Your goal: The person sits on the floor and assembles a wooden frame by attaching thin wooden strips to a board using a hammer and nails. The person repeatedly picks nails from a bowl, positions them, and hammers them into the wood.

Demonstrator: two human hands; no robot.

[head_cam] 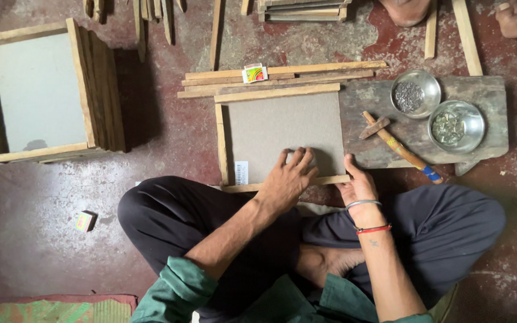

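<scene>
Grip: L hand (286,179) flat, R hand (357,188) open | grey board (282,128), wood-framed

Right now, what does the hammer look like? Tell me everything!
The hammer lies flat and slanted on a worn grey wooden board, beside two small metal bowls. Its head is brown, apparently wood, and points up-left. The long handle is yellowish with blue tape wrapped near its end, which sticks out past the board's edge. No hand touches it.
</scene>
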